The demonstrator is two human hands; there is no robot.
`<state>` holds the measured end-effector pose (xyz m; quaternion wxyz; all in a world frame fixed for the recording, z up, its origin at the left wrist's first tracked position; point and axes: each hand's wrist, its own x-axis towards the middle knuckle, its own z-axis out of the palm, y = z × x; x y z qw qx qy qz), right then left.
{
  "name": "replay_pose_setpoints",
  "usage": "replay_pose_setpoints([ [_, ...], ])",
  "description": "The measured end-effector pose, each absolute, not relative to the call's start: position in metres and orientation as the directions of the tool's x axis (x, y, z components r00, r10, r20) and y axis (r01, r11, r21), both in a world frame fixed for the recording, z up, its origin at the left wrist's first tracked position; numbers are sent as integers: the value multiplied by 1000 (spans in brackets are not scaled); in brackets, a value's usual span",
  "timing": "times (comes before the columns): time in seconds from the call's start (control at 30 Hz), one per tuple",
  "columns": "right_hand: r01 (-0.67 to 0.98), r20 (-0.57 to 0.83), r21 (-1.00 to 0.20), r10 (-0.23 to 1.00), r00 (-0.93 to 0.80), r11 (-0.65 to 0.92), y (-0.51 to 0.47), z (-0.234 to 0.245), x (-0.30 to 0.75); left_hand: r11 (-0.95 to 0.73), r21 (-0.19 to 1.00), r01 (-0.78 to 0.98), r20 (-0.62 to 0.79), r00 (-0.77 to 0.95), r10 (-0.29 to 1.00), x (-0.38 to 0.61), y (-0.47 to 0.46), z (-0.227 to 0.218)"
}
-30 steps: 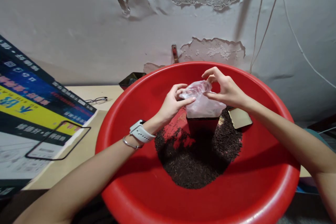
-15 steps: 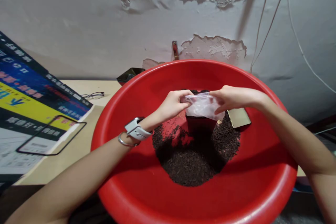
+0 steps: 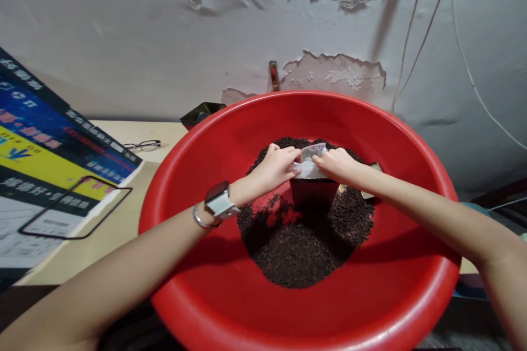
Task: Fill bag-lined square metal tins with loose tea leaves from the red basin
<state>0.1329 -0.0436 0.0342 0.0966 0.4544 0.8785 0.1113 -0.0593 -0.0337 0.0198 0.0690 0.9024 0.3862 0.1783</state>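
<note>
A clear plastic bag (image 3: 309, 167) is stretched between my hands, above a dark square-topped box (image 3: 313, 193) in the red basin (image 3: 304, 321). My left hand (image 3: 276, 165) pinches its left edge, and a watch and a bangle are on that wrist. On the opposite side, my right hand (image 3: 338, 165) has its fingers closed on the bag. Dark soil (image 3: 298, 258) lies around the box on the basin floor. Partly hidden behind my right forearm is a flat gold-coloured piece (image 3: 368, 195). What the bag and the box contain I cannot make out.
Left of the basin, a printed carton (image 3: 53, 164) stands on a pale table (image 3: 154, 175), near eyeglasses (image 3: 148, 145). A dark square pot (image 3: 201, 114) sits behind the basin rim. Cables (image 3: 424, 33) hang along the peeling wall (image 3: 123, 38).
My hands have come closer together, drawing the bag narrower over the box. My right hand has turned and its forearm now covers much of the gold-coloured piece.
</note>
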Motion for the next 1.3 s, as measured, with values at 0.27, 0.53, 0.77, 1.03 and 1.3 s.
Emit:
replay_pose_setpoints([
  [0.27, 659, 224, -143, 673, -705, 738, -37, 86, 159, -766, -2, 643, 548, 641, 537, -63, -35, 35],
  [0.53, 691, -317, -230, 619, -719, 685, -66, 118, 170, -868, -125, 481, 249, 862, 442, -61, -59, 57],
  [0.77, 837, -441, -95, 730, -521, 539, -68, 104, 154, -787, 18, 617, 127, 779, 614, -69, -55, 40],
  [1.03, 880, -155, 204, 902, -403, 428, -60, 65, 151, -560, -91, 824, 106, 567, 817, -63, -59, 35],
  [1.3, 890, -297, 158, 881, -369, 427, -39, 53, 154, -574, -18, 819, 79, 573, 816, -62, -41, 17],
])
